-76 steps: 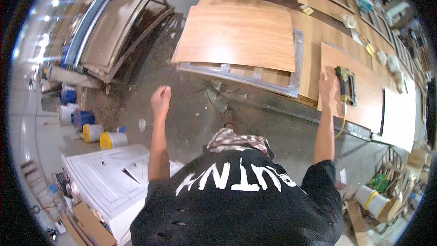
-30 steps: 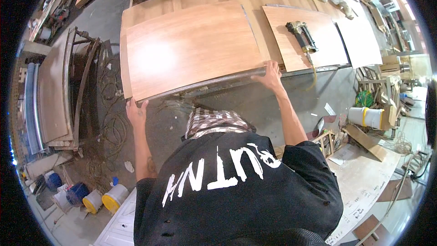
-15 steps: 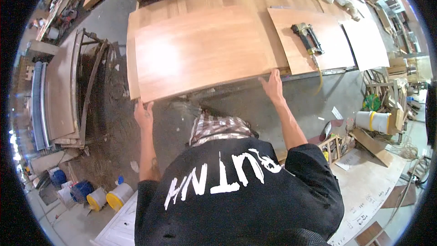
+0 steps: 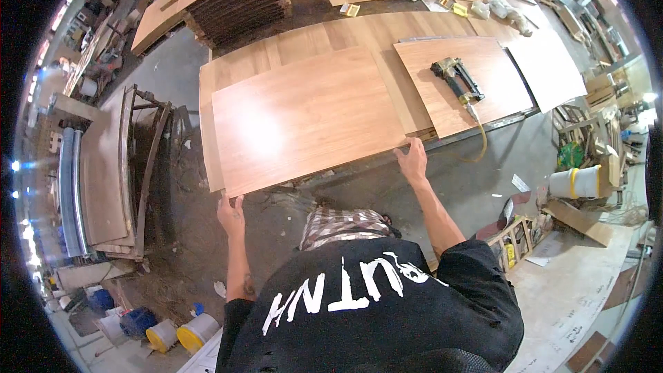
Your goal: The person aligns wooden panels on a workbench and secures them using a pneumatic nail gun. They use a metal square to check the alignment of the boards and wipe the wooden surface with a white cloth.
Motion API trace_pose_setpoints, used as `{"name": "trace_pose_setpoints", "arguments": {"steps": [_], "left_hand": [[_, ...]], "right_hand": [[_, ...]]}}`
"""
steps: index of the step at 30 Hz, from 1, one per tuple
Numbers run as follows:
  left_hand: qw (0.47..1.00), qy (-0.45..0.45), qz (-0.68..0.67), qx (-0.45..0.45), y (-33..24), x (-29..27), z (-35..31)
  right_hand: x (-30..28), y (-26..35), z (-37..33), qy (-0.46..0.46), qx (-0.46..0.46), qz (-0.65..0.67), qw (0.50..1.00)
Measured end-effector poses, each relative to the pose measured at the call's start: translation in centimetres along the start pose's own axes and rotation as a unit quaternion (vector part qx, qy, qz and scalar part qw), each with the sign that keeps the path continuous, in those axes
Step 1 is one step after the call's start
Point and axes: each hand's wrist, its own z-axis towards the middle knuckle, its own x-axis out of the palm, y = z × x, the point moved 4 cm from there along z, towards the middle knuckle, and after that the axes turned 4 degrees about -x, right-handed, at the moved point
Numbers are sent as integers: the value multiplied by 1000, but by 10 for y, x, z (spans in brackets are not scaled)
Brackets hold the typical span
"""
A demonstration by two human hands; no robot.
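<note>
looking down past my black shirt, i see both my hands at the near edge of a smooth, light brown panel. the panel lies flat in front of me, over a larger wood sheet that shows along its left and far sides; a bright glare sits on its left half. my left hand is at the near left corner, thumb parted from the fingers, tips at the edge. my right hand is at the near right corner, fingers at the edge and thumb spread to the left. i cannot tell whether either hand pinches the panel. to the right, a nail gun rests on a second panel, its yellowish hose hanging over the near edge. beyond that lies a white sheet. low on the left, well apart from my hand, stand buckets with yellow ends.
</note>
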Motion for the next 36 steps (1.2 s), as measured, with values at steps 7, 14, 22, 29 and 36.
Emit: {"name": "trace_pose_setpoints", "arguments": {"steps": [7,14,22,29,36], "left_hand": [[999,-19,36,1,-5,-3,-4],[998,-42,37,8,-6,-4,1],[996,18,-42,-75,0,-4,5],[995,1,-95,-34,30,5,8],[998,-55,-8,-39,3,-3,-4]], "right_hand": [[1,-23,-4,-43,50,216,974],[9,-32,-3,-49,84,231,968],[11,-26,-5,-56,77,245,965],[11,-23,7,-34,98,240,965],[14,-9,-5,-79,45,238,967]]}}
